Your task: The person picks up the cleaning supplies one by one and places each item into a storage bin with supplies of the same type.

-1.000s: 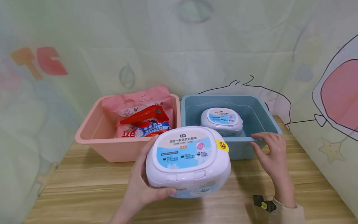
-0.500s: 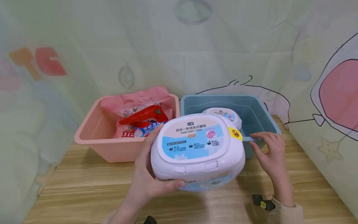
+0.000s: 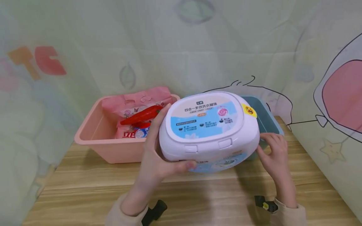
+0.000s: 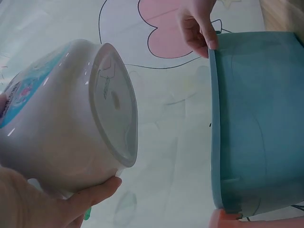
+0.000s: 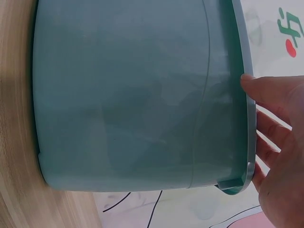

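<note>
My left hand grips a white oval tub of laundry pods by its left end, thumb across the front and fingers behind. The tub has a blue-and-pink lid label and a yellow sticker; it is tilted, lid toward the head camera. In the left wrist view its base shows, raised above the blue bin's rim. My right hand pinches the front rim of the blue bin near its right corner; in the right wrist view the thumb lies on the rim's outer side.
Left of the blue bin stands a pink bin. It holds a pink bag, a red pointed packet and other packets. Both bins rest on a wooden table, with a printed curtain behind.
My left hand has raised the tub and moved it right and away, over the blue bin; it now hides a similar white tub inside that bin. My right hand stays on the rim.
</note>
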Tool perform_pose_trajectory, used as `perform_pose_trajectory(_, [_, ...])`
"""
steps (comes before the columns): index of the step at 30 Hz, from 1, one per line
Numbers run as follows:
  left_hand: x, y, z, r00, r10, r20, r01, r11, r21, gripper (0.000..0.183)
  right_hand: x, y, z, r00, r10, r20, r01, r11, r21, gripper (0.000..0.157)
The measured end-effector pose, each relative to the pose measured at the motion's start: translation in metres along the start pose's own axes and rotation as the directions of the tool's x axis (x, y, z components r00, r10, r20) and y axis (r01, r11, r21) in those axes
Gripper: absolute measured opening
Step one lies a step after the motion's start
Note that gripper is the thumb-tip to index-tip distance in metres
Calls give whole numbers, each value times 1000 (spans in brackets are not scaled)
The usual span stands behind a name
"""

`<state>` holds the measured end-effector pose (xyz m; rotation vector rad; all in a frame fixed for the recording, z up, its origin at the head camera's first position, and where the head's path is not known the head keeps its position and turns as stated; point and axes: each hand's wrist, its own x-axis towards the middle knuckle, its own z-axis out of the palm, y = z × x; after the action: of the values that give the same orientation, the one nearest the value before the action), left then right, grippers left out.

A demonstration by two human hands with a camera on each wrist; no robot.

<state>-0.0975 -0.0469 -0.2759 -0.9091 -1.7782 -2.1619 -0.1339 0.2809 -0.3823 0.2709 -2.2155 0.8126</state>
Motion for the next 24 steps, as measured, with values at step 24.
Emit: perform_pose_trajectory(24, [27, -14, 3, 999, 32, -14, -32, 999, 42, 97, -30, -22, -3, 1000, 27, 0, -27, 999, -22, 27])
